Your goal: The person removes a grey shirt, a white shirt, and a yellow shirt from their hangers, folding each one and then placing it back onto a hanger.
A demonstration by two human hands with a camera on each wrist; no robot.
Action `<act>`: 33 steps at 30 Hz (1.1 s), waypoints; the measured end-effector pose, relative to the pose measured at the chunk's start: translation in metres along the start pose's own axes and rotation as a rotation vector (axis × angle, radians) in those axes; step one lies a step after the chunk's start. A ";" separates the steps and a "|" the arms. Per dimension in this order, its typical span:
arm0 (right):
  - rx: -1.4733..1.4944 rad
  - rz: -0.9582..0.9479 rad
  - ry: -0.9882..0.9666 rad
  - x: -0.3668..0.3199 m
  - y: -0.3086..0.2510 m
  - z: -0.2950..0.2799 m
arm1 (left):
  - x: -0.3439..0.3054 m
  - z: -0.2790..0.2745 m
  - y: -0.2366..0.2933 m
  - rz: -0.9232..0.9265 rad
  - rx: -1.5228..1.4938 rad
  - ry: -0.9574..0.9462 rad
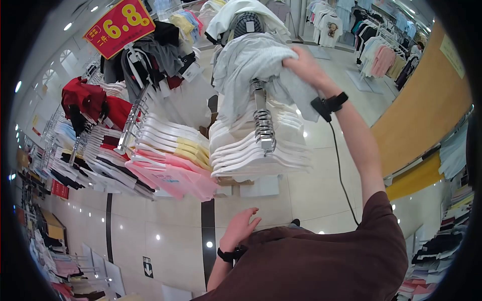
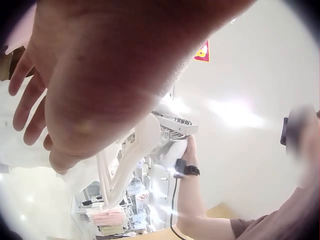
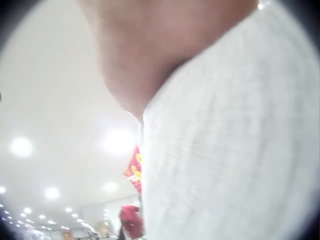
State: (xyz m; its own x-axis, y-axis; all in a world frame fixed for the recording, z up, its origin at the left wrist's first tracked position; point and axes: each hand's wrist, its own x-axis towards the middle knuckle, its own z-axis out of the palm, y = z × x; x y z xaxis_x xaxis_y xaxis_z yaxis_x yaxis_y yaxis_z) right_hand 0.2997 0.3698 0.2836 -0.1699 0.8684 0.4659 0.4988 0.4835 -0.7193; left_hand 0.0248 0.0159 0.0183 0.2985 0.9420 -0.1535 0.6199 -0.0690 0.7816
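A light grey garment (image 1: 241, 62) lies bunched over the top of a clothes rail and drapes down its right side. My right hand (image 1: 306, 67) grips the garment at its right edge, the fingertips hidden in the folds. In the right wrist view the pale cloth (image 3: 230, 135) fills the right half beside the hand. My left hand (image 1: 240, 228) hangs low in front of my body with fingers extended, holding nothing. Nearest to it is a row of white hangers (image 1: 256, 155) with pale clothes on the rail's metal arm (image 1: 263, 120).
To the left, more racks carry pink shirts (image 1: 175, 173), a red garment (image 1: 90, 100) and dark clothes under a red price sign (image 1: 119, 27). A wooden panel (image 1: 416, 105) curves along the right. Behind the grey garment lie a white garment (image 1: 221, 22) and a striped one (image 1: 247, 23).
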 end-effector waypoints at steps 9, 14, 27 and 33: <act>0.664 -0.010 -0.309 -0.030 -0.151 0.018 | -0.025 -0.054 0.018 0.004 -0.278 0.221; 1.434 0.023 -0.515 -0.058 -0.178 0.020 | -0.039 -0.102 0.022 0.156 -0.365 0.539; 1.313 0.620 -0.786 -0.245 -0.164 0.196 | -0.060 -0.140 0.024 0.425 0.326 0.997; 1.097 0.865 -0.878 -0.293 -0.108 0.230 | -0.077 -0.092 -0.036 -0.026 -0.827 0.689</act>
State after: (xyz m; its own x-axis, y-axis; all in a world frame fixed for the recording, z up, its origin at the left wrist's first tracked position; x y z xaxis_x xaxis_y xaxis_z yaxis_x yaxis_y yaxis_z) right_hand 0.1003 0.0883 0.1059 -0.7679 0.5134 -0.3832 -0.0408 -0.6361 -0.7705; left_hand -0.0873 -0.0241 0.0577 -0.3406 0.9402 -0.0041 -0.1398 -0.0463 0.9891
